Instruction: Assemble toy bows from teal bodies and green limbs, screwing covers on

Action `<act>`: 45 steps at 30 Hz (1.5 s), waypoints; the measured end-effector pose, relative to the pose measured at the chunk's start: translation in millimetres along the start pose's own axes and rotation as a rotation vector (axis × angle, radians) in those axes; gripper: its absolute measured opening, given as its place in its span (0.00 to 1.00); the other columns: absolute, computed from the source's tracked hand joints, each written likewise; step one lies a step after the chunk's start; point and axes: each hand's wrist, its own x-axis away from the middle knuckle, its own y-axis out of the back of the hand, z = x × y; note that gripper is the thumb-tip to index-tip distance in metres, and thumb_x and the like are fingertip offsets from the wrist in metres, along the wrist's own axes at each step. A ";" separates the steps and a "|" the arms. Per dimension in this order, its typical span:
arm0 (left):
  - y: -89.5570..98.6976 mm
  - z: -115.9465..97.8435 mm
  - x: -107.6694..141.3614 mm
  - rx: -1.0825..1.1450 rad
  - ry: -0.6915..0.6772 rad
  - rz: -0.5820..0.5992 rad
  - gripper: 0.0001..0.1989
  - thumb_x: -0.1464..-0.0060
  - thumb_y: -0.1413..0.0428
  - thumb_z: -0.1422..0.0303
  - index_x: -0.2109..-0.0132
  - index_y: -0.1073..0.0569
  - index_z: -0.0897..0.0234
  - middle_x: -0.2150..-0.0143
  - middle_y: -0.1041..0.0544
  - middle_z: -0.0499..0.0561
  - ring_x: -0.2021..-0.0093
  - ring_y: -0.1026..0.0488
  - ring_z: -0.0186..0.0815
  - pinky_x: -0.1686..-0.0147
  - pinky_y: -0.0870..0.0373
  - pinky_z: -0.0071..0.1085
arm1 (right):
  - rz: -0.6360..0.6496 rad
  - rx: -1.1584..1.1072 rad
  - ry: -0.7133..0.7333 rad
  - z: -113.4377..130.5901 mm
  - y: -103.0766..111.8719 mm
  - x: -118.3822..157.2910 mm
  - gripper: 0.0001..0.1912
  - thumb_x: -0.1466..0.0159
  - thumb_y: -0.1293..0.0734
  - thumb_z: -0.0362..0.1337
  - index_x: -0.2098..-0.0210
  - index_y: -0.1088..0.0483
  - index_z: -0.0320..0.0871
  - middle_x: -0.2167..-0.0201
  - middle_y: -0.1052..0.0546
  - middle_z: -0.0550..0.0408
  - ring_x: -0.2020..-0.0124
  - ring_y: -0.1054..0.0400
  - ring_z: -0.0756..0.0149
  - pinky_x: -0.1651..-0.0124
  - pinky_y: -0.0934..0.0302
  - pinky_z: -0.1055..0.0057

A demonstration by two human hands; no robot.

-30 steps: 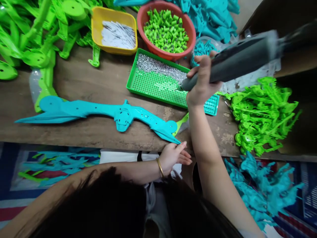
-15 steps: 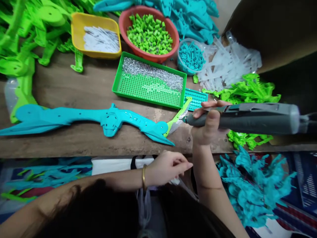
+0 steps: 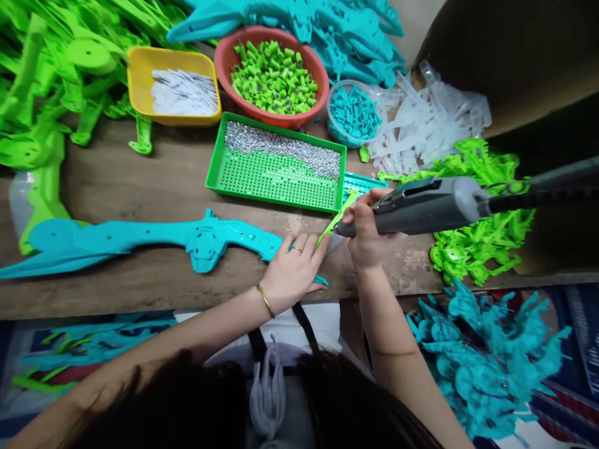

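A long blue plastic toy bow (image 3: 154,234) lies across the bench, with light green arms joined at both ends. My left hand (image 3: 292,268) lies over its right end, fingers on top and thumb along the near side, hiding the joint there. In my right hand (image 3: 367,234) is a grey electric screwdriver (image 3: 425,209), held nearly level with its nose pointing left. That nose is at the right green arm (image 3: 337,215); whether the bit touches a screw is hidden. Just beyond stands a green perforated tray (image 3: 271,181) holding many small silver screws (image 3: 285,148).
Behind the tray are a yellow tub (image 3: 135,84) of white sticks, a red bowl (image 3: 224,68) of green pieces and a clear tub of blue parts (image 3: 354,112). Green parts (image 3: 472,249) and clear plastic pieces (image 3: 421,125) pile up at right. Blue parts (image 3: 486,362) hang below the bench edge.
My left hand has moved from near my body up onto the bow's right end. The screwdriver has shifted left and its nose has come to the green arm. The view has tilted slightly.
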 end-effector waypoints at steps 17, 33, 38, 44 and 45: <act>-4.4 -0.7 47.6 -0.064 -0.106 -0.050 0.46 0.61 0.31 0.50 0.37 0.34 0.64 0.46 0.26 0.59 0.47 0.31 0.48 0.48 0.35 0.44 | -0.196 0.082 -0.002 -46.0 -63.6 -69.6 0.11 0.44 0.33 0.46 0.68 0.34 0.46 0.76 0.30 0.60 0.81 0.34 0.72 0.75 0.33 0.70; -12.5 3.4 41.7 -0.058 -0.148 -0.157 0.47 0.62 0.31 0.49 0.39 0.34 0.67 0.47 0.26 0.59 0.47 0.31 0.49 0.45 0.38 0.46 | -0.126 0.108 0.112 -55.2 -62.0 -64.2 0.12 0.40 0.33 0.48 0.69 0.33 0.47 0.79 0.32 0.63 0.81 0.34 0.72 0.74 0.32 0.70; -13.4 2.8 42.8 -0.060 -0.143 -0.157 0.48 0.64 0.30 0.48 0.39 0.34 0.66 0.47 0.26 0.58 0.47 0.31 0.49 0.45 0.38 0.45 | -0.096 0.143 0.101 -56.2 -60.8 -63.2 0.14 0.39 0.35 0.51 0.68 0.33 0.47 0.79 0.32 0.62 0.80 0.34 0.73 0.74 0.32 0.70; -14.0 3.6 43.5 -0.076 -0.151 -0.159 0.48 0.63 0.31 0.48 0.39 0.35 0.67 0.47 0.27 0.60 0.47 0.31 0.50 0.45 0.38 0.45 | -0.129 0.075 0.100 -54.1 -61.8 -61.9 0.15 0.42 0.32 0.52 0.70 0.33 0.46 0.79 0.32 0.62 0.81 0.35 0.74 0.73 0.33 0.70; -14.2 3.9 43.3 -0.078 -0.153 -0.157 0.48 0.63 0.31 0.48 0.38 0.35 0.67 0.47 0.27 0.60 0.47 0.31 0.50 0.45 0.38 0.46 | -0.136 0.045 0.098 -54.0 -62.9 -61.9 0.15 0.42 0.32 0.51 0.70 0.33 0.46 0.80 0.32 0.63 0.81 0.35 0.74 0.74 0.33 0.71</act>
